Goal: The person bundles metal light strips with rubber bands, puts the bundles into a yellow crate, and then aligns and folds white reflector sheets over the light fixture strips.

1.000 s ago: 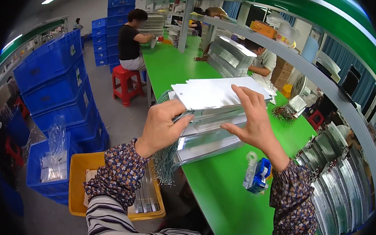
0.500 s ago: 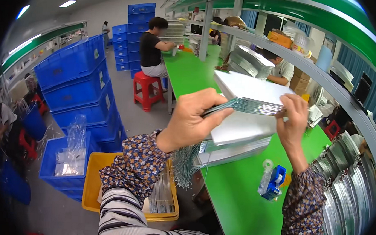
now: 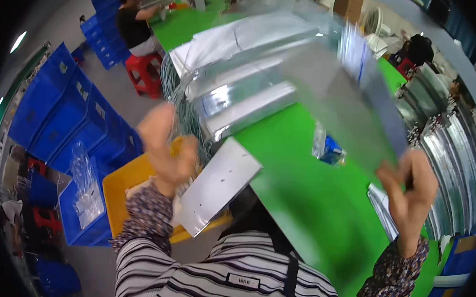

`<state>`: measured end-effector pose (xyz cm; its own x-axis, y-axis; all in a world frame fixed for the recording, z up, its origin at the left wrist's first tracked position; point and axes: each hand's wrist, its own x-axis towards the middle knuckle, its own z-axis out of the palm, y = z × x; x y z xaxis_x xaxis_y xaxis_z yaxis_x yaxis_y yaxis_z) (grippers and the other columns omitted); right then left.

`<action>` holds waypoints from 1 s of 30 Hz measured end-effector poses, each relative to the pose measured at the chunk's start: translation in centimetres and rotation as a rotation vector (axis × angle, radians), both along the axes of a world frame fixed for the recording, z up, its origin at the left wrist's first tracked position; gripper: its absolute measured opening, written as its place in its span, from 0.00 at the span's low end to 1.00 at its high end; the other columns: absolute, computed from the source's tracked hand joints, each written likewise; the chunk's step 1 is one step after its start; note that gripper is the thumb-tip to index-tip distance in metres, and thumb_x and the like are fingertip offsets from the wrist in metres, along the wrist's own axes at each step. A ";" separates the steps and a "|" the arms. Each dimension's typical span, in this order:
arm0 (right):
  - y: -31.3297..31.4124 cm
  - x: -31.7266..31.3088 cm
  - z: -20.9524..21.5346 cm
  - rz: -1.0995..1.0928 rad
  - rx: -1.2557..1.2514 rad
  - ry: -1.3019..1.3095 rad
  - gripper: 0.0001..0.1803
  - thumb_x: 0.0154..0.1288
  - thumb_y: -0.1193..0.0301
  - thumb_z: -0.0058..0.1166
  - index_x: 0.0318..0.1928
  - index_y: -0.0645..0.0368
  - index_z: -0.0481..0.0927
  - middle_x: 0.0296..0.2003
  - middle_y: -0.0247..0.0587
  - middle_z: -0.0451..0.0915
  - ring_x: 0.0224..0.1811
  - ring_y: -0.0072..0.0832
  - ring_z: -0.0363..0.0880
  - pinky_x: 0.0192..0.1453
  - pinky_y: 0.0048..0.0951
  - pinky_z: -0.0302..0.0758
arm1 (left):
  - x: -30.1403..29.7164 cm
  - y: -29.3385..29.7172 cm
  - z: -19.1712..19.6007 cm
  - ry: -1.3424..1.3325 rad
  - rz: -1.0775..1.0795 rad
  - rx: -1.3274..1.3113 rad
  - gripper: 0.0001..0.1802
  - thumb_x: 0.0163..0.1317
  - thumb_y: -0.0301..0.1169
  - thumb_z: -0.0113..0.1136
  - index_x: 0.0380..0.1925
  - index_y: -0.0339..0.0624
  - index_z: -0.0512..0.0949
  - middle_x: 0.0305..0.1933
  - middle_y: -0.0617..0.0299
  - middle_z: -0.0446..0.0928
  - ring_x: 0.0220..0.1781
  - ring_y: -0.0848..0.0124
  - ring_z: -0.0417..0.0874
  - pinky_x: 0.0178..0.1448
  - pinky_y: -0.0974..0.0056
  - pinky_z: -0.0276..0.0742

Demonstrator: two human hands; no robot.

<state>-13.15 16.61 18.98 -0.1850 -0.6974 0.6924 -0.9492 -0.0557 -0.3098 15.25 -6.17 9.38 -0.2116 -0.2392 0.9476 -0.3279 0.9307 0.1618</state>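
My left hand (image 3: 167, 149), blurred by motion, is raised above the yellow crate (image 3: 118, 185) with thumb and fingers apart, holding nothing I can see. Close beside it, a white rectangular panel (image 3: 219, 185) with small dark spots lies across the table's near edge. On the right, my right hand (image 3: 407, 194) pinches the lower corner of a greyish see-through plastic sheet (image 3: 339, 95), smeared by motion; whether it is a bag I cannot tell. Behind the hands rests a stack of white panels (image 3: 250, 40) with thin grey-green wires (image 3: 174, 84) hanging off its left side.
A blue tape dispenser (image 3: 331, 152) stands on the green table (image 3: 284, 189). Several silvery panels (image 3: 455, 167) stand in rows at right. Blue crates (image 3: 71, 116) are stacked at left, near a crate holding clear plastic bags (image 3: 87, 199). Farther off, a person (image 3: 136, 22) sits on a red stool (image 3: 143, 74).
The bundle of white panels has left both hands, and they have moved apart. My right hand has taken hold of the plastic sheet. The view has tilted down.
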 end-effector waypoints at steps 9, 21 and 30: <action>7.4 -2.8 -7.6 -0.059 0.469 -0.473 0.15 0.45 0.73 0.66 0.27 0.65 0.71 0.18 0.30 0.60 0.21 0.19 0.55 0.24 0.23 0.52 | -5.3 3.8 -19.8 -0.493 -0.072 0.409 0.38 0.53 0.40 0.56 0.62 0.35 0.59 0.67 0.42 0.55 0.70 0.47 0.54 0.71 0.47 0.47; 8.5 -7.2 -19.1 -0.077 0.836 -1.023 0.27 0.49 0.75 0.67 0.50 0.70 0.74 0.37 0.41 0.80 0.38 0.24 0.76 0.45 0.26 0.73 | 7.1 9.0 -30.9 -1.047 0.333 0.373 0.38 0.51 0.46 0.61 0.58 0.33 0.65 0.61 0.41 0.65 0.40 0.64 0.74 0.39 0.64 0.68; 7.8 -4.8 -16.3 -0.204 0.729 0.004 0.30 0.46 0.68 0.68 0.52 0.65 0.74 0.51 0.49 0.72 0.54 0.40 0.70 0.58 0.36 0.67 | 9.5 8.4 -30.1 -0.849 0.165 0.684 0.43 0.50 0.41 0.64 0.62 0.32 0.58 0.63 0.41 0.61 0.56 0.54 0.70 0.56 0.55 0.65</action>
<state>-17.90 24.45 2.70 -0.3575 -0.9313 0.0702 -0.9201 0.3384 -0.1974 24.71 2.21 -20.68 -0.6486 -0.7428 0.1661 -0.6881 0.6655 0.2893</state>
